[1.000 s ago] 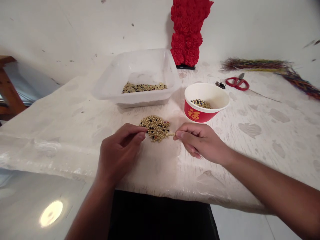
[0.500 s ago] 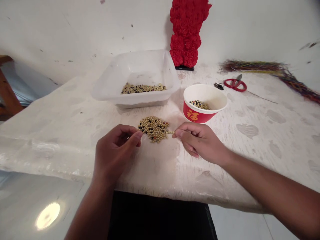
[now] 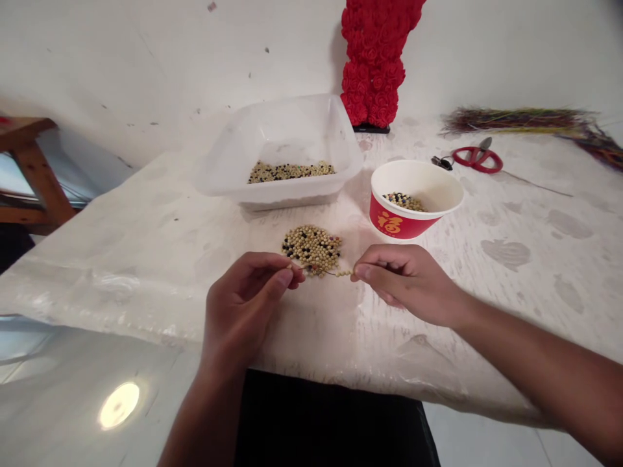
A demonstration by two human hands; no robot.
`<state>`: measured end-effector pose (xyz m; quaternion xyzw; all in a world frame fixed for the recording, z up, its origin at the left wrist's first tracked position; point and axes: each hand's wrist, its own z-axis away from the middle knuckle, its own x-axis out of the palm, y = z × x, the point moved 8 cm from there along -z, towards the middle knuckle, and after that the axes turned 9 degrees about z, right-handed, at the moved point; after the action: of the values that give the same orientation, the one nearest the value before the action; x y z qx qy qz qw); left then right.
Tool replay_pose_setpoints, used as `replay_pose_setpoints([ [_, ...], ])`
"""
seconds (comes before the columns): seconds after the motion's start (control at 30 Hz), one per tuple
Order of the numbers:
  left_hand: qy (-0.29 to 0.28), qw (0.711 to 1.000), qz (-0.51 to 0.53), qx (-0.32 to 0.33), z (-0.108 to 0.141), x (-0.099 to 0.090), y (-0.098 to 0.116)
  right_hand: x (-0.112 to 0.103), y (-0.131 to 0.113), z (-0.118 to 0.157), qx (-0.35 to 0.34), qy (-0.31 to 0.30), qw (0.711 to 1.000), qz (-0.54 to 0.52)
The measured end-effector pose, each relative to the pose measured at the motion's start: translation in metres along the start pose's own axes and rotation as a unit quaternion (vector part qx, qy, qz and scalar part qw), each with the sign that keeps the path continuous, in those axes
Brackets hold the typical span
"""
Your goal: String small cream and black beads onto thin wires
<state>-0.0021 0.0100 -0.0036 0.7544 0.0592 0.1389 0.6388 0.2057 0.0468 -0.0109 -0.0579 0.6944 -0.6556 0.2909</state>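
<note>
Holding thin thread (image 3: 321, 272) | cream beads (image 3: 343, 273) strung near right hand (image 3: 402, 283) | left hand (image 3: 248, 301) pinching

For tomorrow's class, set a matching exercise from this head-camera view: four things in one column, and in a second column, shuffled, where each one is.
Things:
1. Translucent plastic tub
2. Red bowl
3. Red-handled scissors
4. Bead pile

Places:
A. Beyond the bowl, to its right
B. Directly in front of the tub
C. Left of the bowl
D. Right of the tub

Pairs: 1-C, 2-D, 3-A, 4-B
</note>
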Motion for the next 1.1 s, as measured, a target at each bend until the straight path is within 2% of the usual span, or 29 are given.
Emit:
replay_pose_setpoints([
  [0.17,-0.031,0.999,0.012,0.011,-0.0016,0.0030,0.0021,0.0027,-0.0025,0.0000,-0.010,-0.013,0.999,0.028],
  [0.67,-0.033,0.999,0.004,-0.005,-0.0001,0.0048,0.0001,0.0032,-0.0021,-0.0010,-0.008,0.001,0.998,0.058],
  [1.1,-0.030,0.999,-0.007,0.015,0.0000,0.0033,-0.0001,0.0016,-0.0033,-0.0002,-0.005,0.012,0.998,0.068],
])
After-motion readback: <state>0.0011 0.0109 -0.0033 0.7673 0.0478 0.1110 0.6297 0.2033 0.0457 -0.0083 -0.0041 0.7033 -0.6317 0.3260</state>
